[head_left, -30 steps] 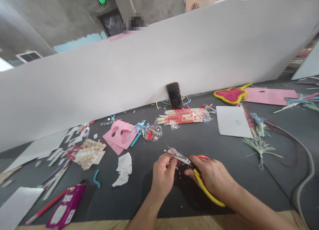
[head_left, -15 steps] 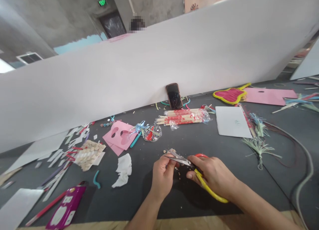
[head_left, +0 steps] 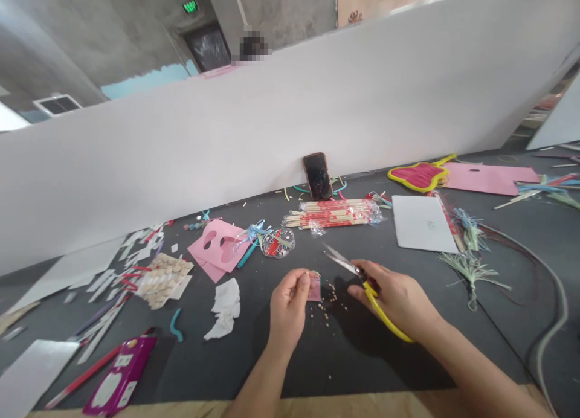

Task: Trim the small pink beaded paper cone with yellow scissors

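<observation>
My left hand (head_left: 290,306) is closed, thumb against forefinger, pinching something small whose kind the fingers mostly hide. Just beside the fingertips shows a small pinkish square (head_left: 314,289) with a dark green edge; whether it is held or lies on the table I cannot tell. Scissors (head_left: 379,312) with yellow handles are in my right hand (head_left: 394,294), their blades pointing up and left, away from the left fingers. Small pale beads or bits (head_left: 333,294) lie scattered on the dark table between the two hands.
Behind the hands lie wrapped wooden sticks (head_left: 335,214), with a phone (head_left: 318,175) leaning on the white partition (head_left: 254,128). White tissue (head_left: 226,309) and pink cut paper (head_left: 216,246) are to the left. A white card (head_left: 423,223) and a tassel (head_left: 472,271) are to the right.
The scissors have moved right and away from my left fingertips, their blades now turned further up. My left hand has shifted slightly left, and the pinkish square has come into sight.
</observation>
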{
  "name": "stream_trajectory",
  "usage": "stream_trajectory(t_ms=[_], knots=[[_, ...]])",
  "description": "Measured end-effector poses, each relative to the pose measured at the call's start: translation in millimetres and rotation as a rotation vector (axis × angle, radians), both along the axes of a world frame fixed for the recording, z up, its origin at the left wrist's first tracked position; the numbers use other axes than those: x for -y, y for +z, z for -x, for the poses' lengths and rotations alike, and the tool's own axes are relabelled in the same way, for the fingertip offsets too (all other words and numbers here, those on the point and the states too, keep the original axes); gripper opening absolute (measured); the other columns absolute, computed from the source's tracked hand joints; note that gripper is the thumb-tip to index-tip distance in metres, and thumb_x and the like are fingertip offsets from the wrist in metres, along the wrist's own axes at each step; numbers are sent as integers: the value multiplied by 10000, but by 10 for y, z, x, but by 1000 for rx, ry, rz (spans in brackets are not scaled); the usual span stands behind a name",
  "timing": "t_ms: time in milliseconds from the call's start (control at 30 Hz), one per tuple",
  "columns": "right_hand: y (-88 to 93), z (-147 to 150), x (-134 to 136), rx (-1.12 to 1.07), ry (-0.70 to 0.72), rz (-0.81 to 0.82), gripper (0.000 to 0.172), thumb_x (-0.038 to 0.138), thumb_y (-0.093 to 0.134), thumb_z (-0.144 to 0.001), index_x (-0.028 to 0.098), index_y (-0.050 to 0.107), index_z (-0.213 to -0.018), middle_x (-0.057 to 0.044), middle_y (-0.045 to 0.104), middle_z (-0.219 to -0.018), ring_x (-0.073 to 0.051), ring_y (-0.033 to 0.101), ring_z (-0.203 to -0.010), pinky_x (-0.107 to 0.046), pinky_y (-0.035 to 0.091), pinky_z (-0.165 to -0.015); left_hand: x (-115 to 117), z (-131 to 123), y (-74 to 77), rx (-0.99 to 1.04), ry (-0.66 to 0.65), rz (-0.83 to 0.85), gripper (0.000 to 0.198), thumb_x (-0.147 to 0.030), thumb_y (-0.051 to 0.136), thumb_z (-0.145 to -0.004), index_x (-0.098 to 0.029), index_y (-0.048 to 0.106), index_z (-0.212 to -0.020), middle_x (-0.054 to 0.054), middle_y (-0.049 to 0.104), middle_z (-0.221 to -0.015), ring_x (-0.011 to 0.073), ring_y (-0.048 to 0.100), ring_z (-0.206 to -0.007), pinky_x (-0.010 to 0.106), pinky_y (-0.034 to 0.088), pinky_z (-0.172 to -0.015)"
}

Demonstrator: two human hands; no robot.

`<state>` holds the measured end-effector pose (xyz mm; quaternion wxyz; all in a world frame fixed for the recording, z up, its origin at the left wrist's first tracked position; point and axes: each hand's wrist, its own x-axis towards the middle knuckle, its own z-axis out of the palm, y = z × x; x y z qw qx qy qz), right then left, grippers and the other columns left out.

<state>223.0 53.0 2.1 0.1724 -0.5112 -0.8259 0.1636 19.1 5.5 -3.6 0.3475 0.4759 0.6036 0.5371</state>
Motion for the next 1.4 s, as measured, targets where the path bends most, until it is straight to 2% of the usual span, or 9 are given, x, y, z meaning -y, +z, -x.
stream_trajectory(t_ms=[100,200,400,567,667,867,1100,1400], knots=[[-43,-49,-82,12,-170,-1,414,506,444,-863,252,488,-1187,1,652,-731,-177,618,-582,-260,402,-494,-13,30,-22,-18,54,-26,277,-387,513,-875,-151,658,-887,26,646,-711,131,604,-671,215,487,-653],[-80,-78,-133,8,-215,-16,457,500,462,-853,236,453,-1226,-3,644,-749,-192,628,-645,-275,431,-534,-30,55,-51,-8,101,-42,291,-396,506,-877,-153,658,-927,5,608,-662,119,582,-645,200,471,-621],[-69,-42,-88,-113,-110,-114,359,460,467,-868,240,500,-1149,-37,634,-923,-173,615,-786,-278,464,-651,-28,21,-50,30,71,6,300,-405,528,-858,-146,657,-937,19,643,-690,129,611,-648,220,494,-629],[33,81,79,-131,99,-71,432,480,573,-794,219,500,-1131,-68,612,-970,-193,597,-819,-308,474,-680,3,-15,10,9,16,-5,272,-373,506,-876,-145,654,-894,55,690,-789,142,621,-695,241,508,-674],[99,153,164,-85,168,-88,487,502,630,-737,209,517,-1108,-80,601,-961,-227,587,-859,-345,471,-715,17,-12,25,-7,12,-27,222,-340,530,-859,-153,648,-871,43,684,-796,136,609,-682,231,504,-661],[91,191,187,-21,168,-111,536,550,635,-723,197,529,-1113,-91,600,-944,-251,589,-865,-367,463,-730,41,-15,-3,-61,-23,-17,214,-335,532,-846,-159,653,-867,30,682,-765,144,620,-667,229,500,-639],[60,189,178,-29,211,-57,548,604,570,-764,189,517,-1116,-101,600,-945,-253,593,-876,-370,469,-747,60,-28,-55,-95,-89,8,241,-352,512,-868,-154,648,-895,56,688,-819,171,646,-742,258,497,-712],[11,177,188,-39,232,-49,463,556,509,-835,195,540,-1122,-99,636,-924,-233,619,-853,-328,477,-708,50,-28,-43,-170,-115,10,264,-365,500,-874,-150,648,-831,52,682,-786,174,645,-719,256,492,-692]])
